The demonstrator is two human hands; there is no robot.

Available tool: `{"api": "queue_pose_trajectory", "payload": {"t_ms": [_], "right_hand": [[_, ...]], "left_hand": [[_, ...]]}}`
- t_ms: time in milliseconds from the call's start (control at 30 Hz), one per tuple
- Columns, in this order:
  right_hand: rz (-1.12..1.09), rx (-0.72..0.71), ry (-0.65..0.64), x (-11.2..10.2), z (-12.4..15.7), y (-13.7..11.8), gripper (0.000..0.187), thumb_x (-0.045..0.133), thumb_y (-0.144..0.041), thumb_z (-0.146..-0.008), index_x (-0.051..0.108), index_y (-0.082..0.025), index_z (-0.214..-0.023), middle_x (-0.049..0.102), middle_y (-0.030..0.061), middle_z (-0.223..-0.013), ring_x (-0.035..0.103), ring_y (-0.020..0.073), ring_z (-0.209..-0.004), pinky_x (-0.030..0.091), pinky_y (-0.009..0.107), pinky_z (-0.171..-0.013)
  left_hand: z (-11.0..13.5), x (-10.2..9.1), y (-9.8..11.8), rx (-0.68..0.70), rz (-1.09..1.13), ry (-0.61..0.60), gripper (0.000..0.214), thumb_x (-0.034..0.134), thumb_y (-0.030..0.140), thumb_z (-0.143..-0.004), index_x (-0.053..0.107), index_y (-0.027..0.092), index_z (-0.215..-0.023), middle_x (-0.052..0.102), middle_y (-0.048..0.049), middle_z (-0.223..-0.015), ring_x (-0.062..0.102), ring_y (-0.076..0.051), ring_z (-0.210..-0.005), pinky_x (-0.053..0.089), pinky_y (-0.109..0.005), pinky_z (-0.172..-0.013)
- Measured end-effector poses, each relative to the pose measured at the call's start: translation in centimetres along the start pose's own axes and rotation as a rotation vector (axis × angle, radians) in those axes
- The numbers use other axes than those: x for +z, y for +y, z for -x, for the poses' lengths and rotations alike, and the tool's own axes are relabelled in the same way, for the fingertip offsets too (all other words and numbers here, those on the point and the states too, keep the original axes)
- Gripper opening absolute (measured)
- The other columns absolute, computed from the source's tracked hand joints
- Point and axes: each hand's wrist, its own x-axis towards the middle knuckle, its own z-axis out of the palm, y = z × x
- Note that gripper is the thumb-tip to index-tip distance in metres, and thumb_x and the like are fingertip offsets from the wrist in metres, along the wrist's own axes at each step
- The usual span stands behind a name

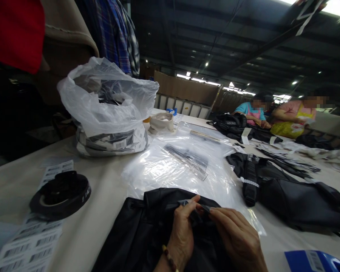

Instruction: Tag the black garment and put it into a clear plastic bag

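The right hand's (238,232) thumb and forefinger are closed in a pinch on a small grey piece (205,208); the left hand (184,226), with a beaded bracelet (169,257) at its wrist, has its fingertips drawn together just beside that piece, though I cannot tell whether they nip it or the dark material beneath. Both hands are over a black leather-like item (155,226) on the near part of the worktop (104,185), its far edge next to a spread of clear plastic sheets (170,177). As I judge it, the work is partway: the item is laid out, the small detail between the fingers seems unfinished, and none of the plastic covers what shows of it. How much remains beyond that cannot be read. The item looks supple, softly shiny and loosely creased, with an eyelet near its left corner; whether it is a garment or a bag is unclear. To the right lie other black pieces (300,200), one with a white band (249,182) around it, and a blue object (317,260) nearer. To the left, a black roll (59,196) rests on barcode labels (36,245), with an open plastic bag (110,113) behind. Farther off, two co-workers (253,113) handle things.
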Motion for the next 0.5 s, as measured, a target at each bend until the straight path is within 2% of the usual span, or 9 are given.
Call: {"api": "queue_pose_trajectory", "payload": {"t_ms": [200, 333, 400, 500], "right_hand": [[-0.037, 0.0, -0.015, -0.28, -0.14, -0.23, 0.021, 0.051, -0.009, -0.085, 0.064, -0.018, -0.099, 0.069, 0.0042, -0.087, 0.064, 0.0139, -0.079, 0.053, 0.023, -0.068], [-0.042, -0.038, -0.021, -0.34, -0.15, -0.45, 0.021, 0.052, -0.008, -0.085, 0.064, -0.016, -0.1, 0.069, 0.0052, -0.087, 0.064, 0.0141, -0.081, 0.054, 0.023, -0.071], [-0.026, -0.043, -0.012, -0.36, -0.18, -0.57, 0.021, 0.052, -0.008, -0.085, 0.064, -0.016, -0.1, 0.069, 0.0054, -0.087, 0.064, 0.0142, -0.081, 0.053, 0.023, -0.072], [0.01, -0.041, 0.038, -0.45, -0.25, -0.75, 0.02, 0.053, -0.008, -0.085, 0.064, -0.017, -0.099, 0.069, 0.0046, -0.086, 0.064, 0.0144, -0.08, 0.053, 0.023, -0.071]], "left_hand": [[0.21, -0.17, 0.05, 0.075, -0.24, -0.03, 0.045, 0.067, 0.045, -0.07, 0.067, 0.015, -0.103, 0.066, -0.0081, -0.094, 0.056, -0.025, -0.096, 0.038, -0.037, -0.093], [0.62, 0.19, 0.54, 0.073, -0.359, -0.074, 0.055, 0.048, 0.059, -0.082, 0.068, 0.012, -0.101, 0.067, -0.0104, -0.096, 0.056, -0.025, -0.099, 0.037, -0.037, -0.095], [0.79, 0.34, 0.73, 0.072, -0.37, -0.065, 0.06, 0.043, 0.064, -0.083, 0.068, 0.012, -0.098, 0.066, -0.0108, -0.097, 0.055, -0.026, -0.101, 0.038, -0.037, -0.093], [0.84, 0.4, 0.77, 0.073, -0.358, -0.059, 0.061, 0.05, 0.068, -0.077, 0.069, 0.013, -0.095, 0.065, -0.0108, -0.101, 0.053, -0.027, -0.103, 0.038, -0.035, -0.091]]}}
